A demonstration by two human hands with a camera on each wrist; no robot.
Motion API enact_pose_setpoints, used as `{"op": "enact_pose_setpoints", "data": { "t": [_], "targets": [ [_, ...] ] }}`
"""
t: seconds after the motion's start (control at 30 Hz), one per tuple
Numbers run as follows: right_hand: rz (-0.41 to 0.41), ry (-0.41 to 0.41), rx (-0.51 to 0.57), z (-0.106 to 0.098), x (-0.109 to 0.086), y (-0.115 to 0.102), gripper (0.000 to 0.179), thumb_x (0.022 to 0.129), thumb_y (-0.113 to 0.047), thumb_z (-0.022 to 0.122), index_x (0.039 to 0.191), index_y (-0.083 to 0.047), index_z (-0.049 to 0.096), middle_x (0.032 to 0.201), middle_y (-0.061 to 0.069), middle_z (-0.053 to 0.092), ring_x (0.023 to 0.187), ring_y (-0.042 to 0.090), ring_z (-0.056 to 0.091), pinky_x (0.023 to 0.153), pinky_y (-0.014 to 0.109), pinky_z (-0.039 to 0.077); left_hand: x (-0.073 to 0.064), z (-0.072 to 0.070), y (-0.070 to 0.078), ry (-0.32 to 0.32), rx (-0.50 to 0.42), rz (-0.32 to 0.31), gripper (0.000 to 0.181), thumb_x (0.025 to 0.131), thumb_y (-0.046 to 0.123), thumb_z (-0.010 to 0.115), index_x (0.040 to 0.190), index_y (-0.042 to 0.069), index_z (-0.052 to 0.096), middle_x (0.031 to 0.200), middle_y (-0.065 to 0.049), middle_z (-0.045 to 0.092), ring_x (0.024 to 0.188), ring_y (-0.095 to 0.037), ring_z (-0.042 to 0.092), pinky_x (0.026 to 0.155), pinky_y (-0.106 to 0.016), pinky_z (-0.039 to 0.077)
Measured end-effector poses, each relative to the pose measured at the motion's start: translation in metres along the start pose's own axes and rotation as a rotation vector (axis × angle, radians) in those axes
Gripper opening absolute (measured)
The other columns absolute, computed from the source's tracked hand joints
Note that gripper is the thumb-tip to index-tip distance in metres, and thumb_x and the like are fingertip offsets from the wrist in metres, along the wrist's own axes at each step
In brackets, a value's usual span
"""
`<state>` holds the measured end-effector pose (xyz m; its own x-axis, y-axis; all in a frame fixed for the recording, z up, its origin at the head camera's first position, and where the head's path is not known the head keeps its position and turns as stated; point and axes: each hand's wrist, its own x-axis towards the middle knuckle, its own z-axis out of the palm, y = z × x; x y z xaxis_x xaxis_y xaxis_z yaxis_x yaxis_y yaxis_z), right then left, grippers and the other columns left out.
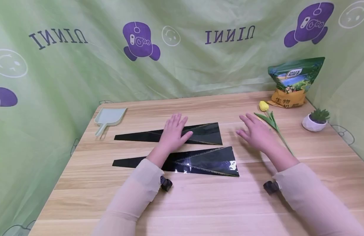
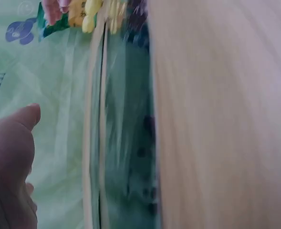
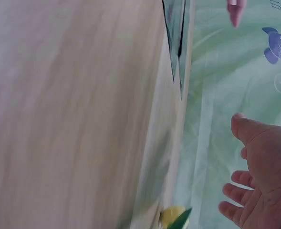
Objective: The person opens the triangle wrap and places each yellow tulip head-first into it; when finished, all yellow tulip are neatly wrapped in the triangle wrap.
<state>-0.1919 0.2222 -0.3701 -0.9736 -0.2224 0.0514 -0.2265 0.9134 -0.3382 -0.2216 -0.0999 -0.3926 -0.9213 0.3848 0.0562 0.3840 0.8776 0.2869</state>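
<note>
"Why do the far black panel (image 1: 203, 133) and near black panel (image 1: 214, 160) lie apart?"
"Probably so neither covers the other, flat on the table (image 1: 199, 203)."
"And the hands?"
"The left hand (image 1: 174, 132) hovers above the panels, fingers extended, holding nothing; the right hand (image 1: 257, 133), loosely spread and gripping nothing, hangs near the yellow tulip (image 1: 273, 123)."

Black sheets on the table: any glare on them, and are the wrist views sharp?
Head view: white glare spots mark the nearer black sheet, while the farther black sheet shows no such bright patch; left wrist view: the table is smeared, possibly by motion; right wrist view: wood grain soft too, the right hand clearer.
</note>
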Motion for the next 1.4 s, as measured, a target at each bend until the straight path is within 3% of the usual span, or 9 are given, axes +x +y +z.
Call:
{"op": "enact_pose_setpoints", "data": {
  "t": [0.17, 0.4, 0.67, 0.9, 1.07, 1.4],
  "targets": [
    [-0.013, 0.039, 0.034, -0.010, -0.009, 0.010, 0.058, 0.097, -0.025, 0.060, 0.146, 0.000, 0.040, 0.151, 0.032, 0.033, 0.137, 0.052, 0.032, 0.113, 0.067, 0.026, 0.014, 0.012, 0.015, -0.031, -0.147, 0.083, 0.065, 0.100, 0.043, 0.050, 0.153, 0.008, 0.033, 0.163, -0.013, 0.023, 0.153, -0.030, 0.015, 0.126, -0.044, 0.012],
    [0.053, -0.045, 0.091, -0.025, -0.024, 0.032, 0.049, 0.099, -0.020, 0.057, 0.140, 0.005, 0.046, 0.142, 0.036, 0.040, 0.131, 0.055, 0.036, 0.109, 0.069, 0.028, 0.030, 0.029, 0.031, -0.090, -0.249, 0.070, 0.055, 0.102, 0.036, 0.050, 0.148, 0.008, 0.042, 0.159, -0.007, 0.035, 0.151, -0.021, 0.025, 0.124, -0.037, 0.023],
    [0.129, -0.186, 0.109, -0.032, -0.035, 0.068, 0.050, 0.102, -0.024, 0.051, 0.134, 0.014, 0.048, 0.119, 0.037, 0.059, 0.107, 0.050, 0.058, 0.089, 0.063, 0.048, 0.039, 0.041, 0.038, -0.083, -0.260, 0.061, 0.044, 0.102, 0.031, 0.051, 0.141, 0.009, 0.053, 0.153, -0.005, 0.045, 0.146, -0.020, 0.035, 0.121, -0.036, 0.030],
    [0.176, -0.288, 0.072, -0.032, -0.045, 0.090, 0.048, 0.098, -0.024, 0.056, 0.125, 0.015, 0.053, 0.109, 0.035, 0.062, 0.094, 0.043, 0.063, 0.076, 0.054, 0.053, 0.038, 0.050, 0.036, -0.097, -0.221, 0.034, 0.045, 0.101, 0.034, 0.053, 0.139, 0.010, 0.055, 0.153, -0.002, 0.045, 0.146, -0.018, 0.035, 0.121, -0.035, 0.030],
    [0.200, -0.344, 0.047, -0.031, -0.046, 0.095, 0.051, 0.096, -0.031, 0.058, 0.122, 0.013, 0.056, 0.109, 0.036, 0.062, 0.091, 0.041, 0.064, 0.072, 0.050, 0.053, 0.037, 0.054, 0.036, -0.077, -0.214, 0.034, 0.042, 0.101, 0.031, 0.054, 0.137, 0.009, 0.058, 0.151, -0.002, 0.047, 0.145, -0.018, 0.038, 0.120, -0.035, 0.032],
    [0.210, -0.355, 0.072, -0.026, -0.044, 0.087, 0.062, 0.092, -0.041, 0.064, 0.123, 0.012, 0.056, 0.101, 0.028, 0.065, 0.084, 0.030, 0.062, 0.066, 0.037, 0.050, 0.037, 0.057, 0.035, -0.017, -0.159, 0.021, 0.037, 0.098, 0.034, 0.058, 0.129, 0.014, 0.065, 0.144, 0.001, 0.055, 0.139, -0.014, 0.046, 0.116, -0.033, 0.038]
  ]
}}
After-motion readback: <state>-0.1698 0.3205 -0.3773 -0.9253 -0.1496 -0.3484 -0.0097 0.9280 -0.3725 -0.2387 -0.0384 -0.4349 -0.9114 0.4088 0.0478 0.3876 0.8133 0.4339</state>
